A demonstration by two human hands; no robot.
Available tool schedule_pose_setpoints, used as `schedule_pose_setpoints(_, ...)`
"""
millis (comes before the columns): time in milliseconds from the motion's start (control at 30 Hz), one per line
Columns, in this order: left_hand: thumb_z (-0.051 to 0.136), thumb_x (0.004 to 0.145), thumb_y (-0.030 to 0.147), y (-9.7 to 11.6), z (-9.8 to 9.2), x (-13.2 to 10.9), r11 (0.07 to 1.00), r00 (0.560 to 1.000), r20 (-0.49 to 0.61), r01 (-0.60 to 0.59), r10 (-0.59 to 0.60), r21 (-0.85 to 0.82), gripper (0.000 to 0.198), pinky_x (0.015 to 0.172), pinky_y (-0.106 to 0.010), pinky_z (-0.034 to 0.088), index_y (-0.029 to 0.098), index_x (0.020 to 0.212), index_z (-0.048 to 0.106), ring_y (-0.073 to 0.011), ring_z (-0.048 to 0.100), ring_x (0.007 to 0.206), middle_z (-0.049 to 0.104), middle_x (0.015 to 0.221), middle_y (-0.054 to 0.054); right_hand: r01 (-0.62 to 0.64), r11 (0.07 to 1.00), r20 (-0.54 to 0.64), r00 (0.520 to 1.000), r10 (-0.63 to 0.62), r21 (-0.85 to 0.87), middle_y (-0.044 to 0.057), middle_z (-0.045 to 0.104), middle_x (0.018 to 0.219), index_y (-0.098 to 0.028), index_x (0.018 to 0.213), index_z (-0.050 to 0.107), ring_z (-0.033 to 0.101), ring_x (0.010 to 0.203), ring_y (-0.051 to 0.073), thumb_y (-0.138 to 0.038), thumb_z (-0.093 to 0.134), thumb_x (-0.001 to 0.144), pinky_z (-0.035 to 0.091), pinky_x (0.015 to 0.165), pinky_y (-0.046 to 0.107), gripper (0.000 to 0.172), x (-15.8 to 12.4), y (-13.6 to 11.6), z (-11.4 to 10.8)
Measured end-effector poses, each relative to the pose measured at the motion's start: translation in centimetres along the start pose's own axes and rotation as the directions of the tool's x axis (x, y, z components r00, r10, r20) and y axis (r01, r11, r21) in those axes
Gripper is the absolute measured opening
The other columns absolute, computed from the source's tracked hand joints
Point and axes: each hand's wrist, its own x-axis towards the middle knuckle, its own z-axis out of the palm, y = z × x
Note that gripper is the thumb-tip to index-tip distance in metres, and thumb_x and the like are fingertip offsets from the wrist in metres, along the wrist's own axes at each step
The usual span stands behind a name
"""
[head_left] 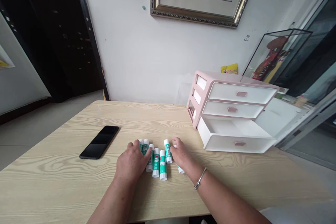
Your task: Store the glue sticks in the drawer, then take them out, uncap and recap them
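Observation:
Several white glue sticks with green labels lie close together in a rough row at the middle of the table, among them one glue stick [163,165] and another glue stick [168,151]. My left hand [132,161] is curved over the left end of the row, its fingertips on the sticks. My right hand [182,155] covers one more glue stick [180,170], whose end shows below the palm. Neither hand clearly shows a grip. A metal bracelet [200,178] circles my right wrist.
A black smartphone [99,142] lies left of the hands on the light wood table [52,171]. At the right stands a pink and white drawer unit [231,112], its lowest drawer pulled out. The table's far edge meets a white wall [136,52].

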Motion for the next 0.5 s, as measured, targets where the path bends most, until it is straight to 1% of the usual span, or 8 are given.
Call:
schedule_pose_setpoints(100,0.033,0.095,0.061,-0.1,0.0,0.2,0.999,1.0,0.029,0.005,-0.004,-0.033,0.053,0.073,-0.036,0.05,0.018,0.117,0.056,-0.0298,0.071,0.091,0.066,0.111,-0.015,-0.002,1.0,-0.046,0.999,0.003,0.02,0.016,0.056,0.139,-0.014,0.14,0.048,0.055,0.126,0.022,-0.02,0.048,0.086,0.04,0.106,0.034,0.055,0.0,-0.4,-0.7)
schedule_pose_setpoints(200,0.032,0.095,0.061,-0.2,-0.1,0.3,0.999,0.999,0.052,0.005,-0.003,-0.046,0.056,0.075,-0.036,0.05,0.019,0.124,0.054,-0.0302,0.071,0.095,0.065,0.117,-0.016,0.012,0.999,-0.03,0.999,-0.011,0.039,0.016,0.051,0.147,-0.014,0.143,0.046,0.048,0.135,0.023,-0.018,0.047,0.086,0.036,0.112,0.036,0.057,-0.7,-1.2,-1.1)
schedule_pose_setpoints(300,0.03,0.096,0.06,-0.3,-0.2,0.4,0.999,0.998,0.06,0.005,-0.002,-0.048,0.056,0.076,-0.037,0.05,0.019,0.125,0.054,-0.0306,0.07,0.098,0.063,0.123,-0.017,0.033,0.998,0.0,0.999,-0.033,0.045,0.013,0.05,0.149,-0.018,0.141,0.05,0.047,0.138,0.023,-0.015,0.047,0.086,0.035,0.114,0.036,0.056,-1.8,-1.7,-1.1)
schedule_pose_setpoints(367,0.03,0.096,0.06,-0.4,-0.2,0.4,0.999,0.998,0.06,0.007,-0.004,-0.044,0.055,0.076,-0.037,0.05,0.02,0.125,0.054,-0.0305,0.07,0.099,0.063,0.124,-0.017,0.063,0.998,0.0,0.998,-0.063,0.017,0.011,0.05,0.15,-0.021,0.14,0.052,0.046,0.139,0.024,-0.014,0.046,0.087,0.035,0.114,0.037,0.054,-2.5,-1.8,-1.1)
schedule_pose_setpoints(500,0.031,0.096,0.06,-0.4,-0.5,0.4,0.999,0.997,0.08,0.017,-0.014,-0.042,0.053,0.077,-0.036,0.05,0.021,0.123,0.056,-0.0293,0.07,0.099,0.064,0.124,-0.016,0.131,0.988,-0.003,0.991,-0.131,-0.084,0.016,0.046,0.153,-0.016,0.144,0.049,0.04,0.144,0.027,-0.011,0.044,0.088,0.032,0.118,0.042,0.056,-3.6,-1.2,-1.2)
